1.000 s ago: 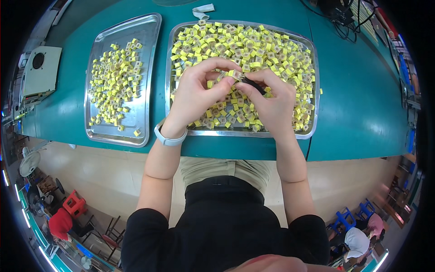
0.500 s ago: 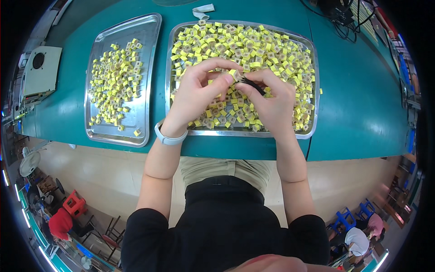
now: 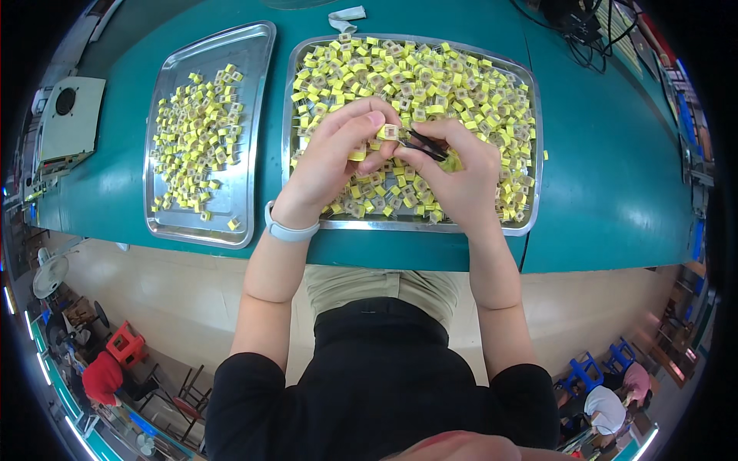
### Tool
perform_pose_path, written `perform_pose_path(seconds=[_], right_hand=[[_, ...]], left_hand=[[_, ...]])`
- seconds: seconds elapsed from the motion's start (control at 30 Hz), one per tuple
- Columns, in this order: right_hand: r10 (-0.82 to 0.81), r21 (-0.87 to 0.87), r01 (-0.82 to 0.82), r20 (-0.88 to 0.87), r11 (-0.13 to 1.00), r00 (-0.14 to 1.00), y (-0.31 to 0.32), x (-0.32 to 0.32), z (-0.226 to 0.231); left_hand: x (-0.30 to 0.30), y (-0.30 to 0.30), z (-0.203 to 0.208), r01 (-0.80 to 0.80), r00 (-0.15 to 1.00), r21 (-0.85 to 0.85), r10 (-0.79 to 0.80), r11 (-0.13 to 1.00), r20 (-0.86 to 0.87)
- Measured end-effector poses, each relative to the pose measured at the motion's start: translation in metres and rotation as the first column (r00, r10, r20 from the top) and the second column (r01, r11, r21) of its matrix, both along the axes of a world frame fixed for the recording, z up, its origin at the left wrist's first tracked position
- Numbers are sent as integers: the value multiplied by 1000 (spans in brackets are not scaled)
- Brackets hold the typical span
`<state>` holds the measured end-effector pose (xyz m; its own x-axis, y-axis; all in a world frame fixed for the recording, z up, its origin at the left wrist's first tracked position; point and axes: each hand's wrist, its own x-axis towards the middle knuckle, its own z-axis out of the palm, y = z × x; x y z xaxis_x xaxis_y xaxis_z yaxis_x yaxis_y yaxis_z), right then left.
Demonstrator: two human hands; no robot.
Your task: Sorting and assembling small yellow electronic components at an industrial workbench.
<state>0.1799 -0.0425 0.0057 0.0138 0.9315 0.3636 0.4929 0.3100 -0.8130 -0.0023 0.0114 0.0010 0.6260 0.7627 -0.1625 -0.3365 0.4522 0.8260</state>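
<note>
Between the fingers of my left hand (image 3: 338,146) is a small yellow-wrapped transformer (image 3: 390,133), with its square core face showing. Another yellow piece shows under that hand's thumb, and I cannot tell whether it is held too. My right hand (image 3: 461,165) pinches a pair of black tweezers (image 3: 429,146) whose tips reach to the transformer's right side. Whether the tips touch it is too small to tell. Both hands are over a large metal tray (image 3: 400,225) heaped with similar yellow transformers (image 3: 415,73) with thin wire pins.
Left of this stands a second metal tray (image 3: 258,138) with a smaller pile of transformers (image 3: 196,134). A crumpled white strip (image 3: 346,18) lies behind the large tray. A pale box (image 3: 71,111) is at the far left; black cables (image 3: 596,50) lie at the back right.
The transformer has turned in my left hand, so its core face now shows. My left thumb has shifted up, and the tweezers' arms look further apart.
</note>
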Motion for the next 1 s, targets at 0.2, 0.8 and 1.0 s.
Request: perform_pose_path(seconds=[0.2, 0.8, 1.0], right_hand=[[6, 6, -6, 9, 1000, 1000, 0, -1, 1], [-156, 64, 176, -242, 982, 958, 1, 8, -8], [-163, 18, 182, -369, 983, 915, 1, 10, -7]], left_hand=[[-2, 1, -1, 20, 1000, 39, -19, 999, -22], [-4, 3, -9, 110, 961, -179, -58, 978, 271], [13, -6, -4, 94, 807, 471, 210, 877, -552]])
